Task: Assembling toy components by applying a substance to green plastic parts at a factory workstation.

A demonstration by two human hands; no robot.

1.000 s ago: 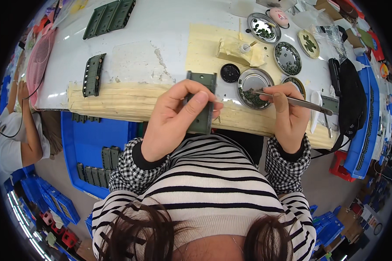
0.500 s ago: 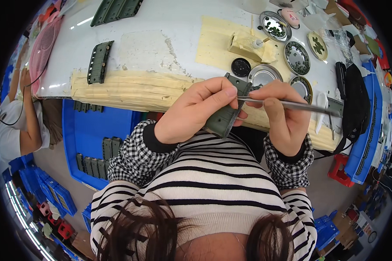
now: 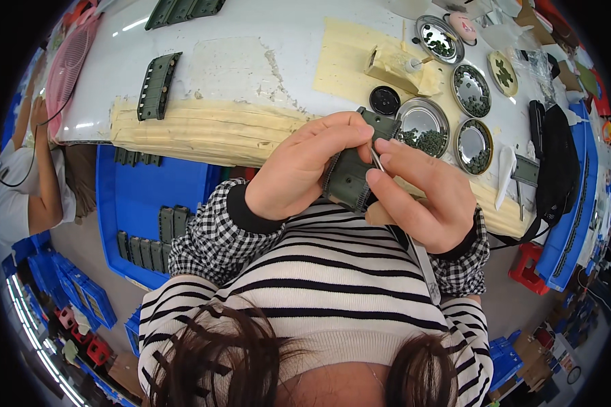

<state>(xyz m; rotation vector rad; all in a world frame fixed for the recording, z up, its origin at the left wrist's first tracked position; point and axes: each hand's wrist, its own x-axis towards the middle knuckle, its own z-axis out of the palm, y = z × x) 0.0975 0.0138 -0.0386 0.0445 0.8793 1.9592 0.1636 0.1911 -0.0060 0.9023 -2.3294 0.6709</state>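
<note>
1. Curving along the left rim, a pink mesh piece (image 3: pixel 71 68) shows a fine open weave and a rounded outline.
2. A smooth blue plastic tray (image 3: pixel 156 183), below table level, bears rows of narrow green parts (image 3: pixel 142 254) with segmented surfaces.
3. On the glossy white tabletop (image 3: pixel 237 27), a single slatted green piece (image 3: pixel 159 87) lies alone, its long edges notched; layered yellow tape (image 3: pixel 190 139) pads the near edge.
4. The left hand (image 3: pixel 299 169) is closed, thumb and fingers gripping the dark green plate from its left side.
5. This dark green plate (image 3: pixel 349 180) is elongated, dull in finish, with fine comb-like ridges along its edge and a small round mark towards either end; it is held tilted between the hands, its upper end leaning right, beside the table's near edge.
6. The right hand (image 3: pixel 428 197) pinches metal tweezers (image 3: pixel 424 271) between thumb and forefinger, tips close to the left thumb; whether they grip anything is too small to tell.
7. Beyond, a polished round steel dish (image 3: pixel 424 112) holds green crumb-like bits; a black disc (image 3: pixel 385 100) with a moulded face lies just beside it.
8. Farther right are a white spatula-like tool (image 3: pixel 504 173) and soft black fabric (image 3: pixel 557 149).
</note>
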